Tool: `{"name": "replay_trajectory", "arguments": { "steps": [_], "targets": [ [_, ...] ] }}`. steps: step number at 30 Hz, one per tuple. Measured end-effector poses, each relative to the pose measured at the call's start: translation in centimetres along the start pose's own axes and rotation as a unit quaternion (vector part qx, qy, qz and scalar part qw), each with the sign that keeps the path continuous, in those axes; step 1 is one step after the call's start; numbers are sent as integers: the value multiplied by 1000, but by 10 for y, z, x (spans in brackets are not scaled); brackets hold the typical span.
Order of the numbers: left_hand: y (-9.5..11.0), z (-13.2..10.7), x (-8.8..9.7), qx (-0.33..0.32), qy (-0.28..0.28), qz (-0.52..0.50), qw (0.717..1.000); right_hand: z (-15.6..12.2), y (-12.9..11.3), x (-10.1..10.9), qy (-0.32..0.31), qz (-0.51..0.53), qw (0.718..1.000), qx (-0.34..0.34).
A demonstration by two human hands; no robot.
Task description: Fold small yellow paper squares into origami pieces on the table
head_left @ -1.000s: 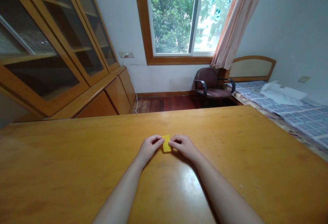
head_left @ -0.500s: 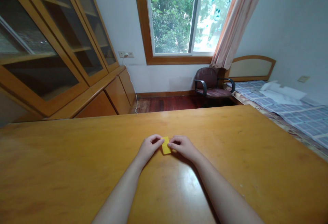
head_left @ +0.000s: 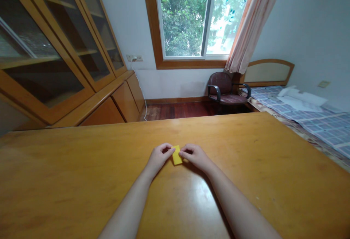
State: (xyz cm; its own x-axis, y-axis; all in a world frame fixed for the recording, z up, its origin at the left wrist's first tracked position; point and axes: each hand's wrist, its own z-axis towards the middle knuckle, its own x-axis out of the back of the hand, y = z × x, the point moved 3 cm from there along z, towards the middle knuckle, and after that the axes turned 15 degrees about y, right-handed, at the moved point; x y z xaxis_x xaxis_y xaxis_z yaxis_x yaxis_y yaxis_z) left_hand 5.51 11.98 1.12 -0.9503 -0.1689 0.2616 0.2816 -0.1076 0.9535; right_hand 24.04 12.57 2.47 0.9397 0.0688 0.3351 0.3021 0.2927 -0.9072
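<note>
A small yellow piece of paper (head_left: 177, 157), a narrow upright rectangle that looks folded, is held between my two hands just above or against the wooden table (head_left: 82, 173). My left hand (head_left: 159, 157) pinches its left edge near the top, thumb on the near face. From the other side, my right hand (head_left: 196, 155) grips the right edge with thumb and fingers together. The fingers behind the paper are partly hidden. Whether the paper's lower end touches the tabletop, I cannot tell.
Beyond the table's far edge stands a maroon armchair (head_left: 222, 89) below the window (head_left: 183, 16). Glass-fronted cabinets (head_left: 68, 23) line the left wall. At the right is a bed (head_left: 314, 118) with a checked cover and white sheets (head_left: 300, 98) on it.
</note>
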Motion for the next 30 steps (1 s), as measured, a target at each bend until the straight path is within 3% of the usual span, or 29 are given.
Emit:
{"name": "replay_trajectory", "arguments": {
  "steps": [20,30],
  "targets": [
    [6,-1,1,-9,-9,8,1000,1,6,1,12,38,999,-17],
    [6,0,2,0,13,-2,1000,1,6,0,10,39,999,-21]
  ]
}}
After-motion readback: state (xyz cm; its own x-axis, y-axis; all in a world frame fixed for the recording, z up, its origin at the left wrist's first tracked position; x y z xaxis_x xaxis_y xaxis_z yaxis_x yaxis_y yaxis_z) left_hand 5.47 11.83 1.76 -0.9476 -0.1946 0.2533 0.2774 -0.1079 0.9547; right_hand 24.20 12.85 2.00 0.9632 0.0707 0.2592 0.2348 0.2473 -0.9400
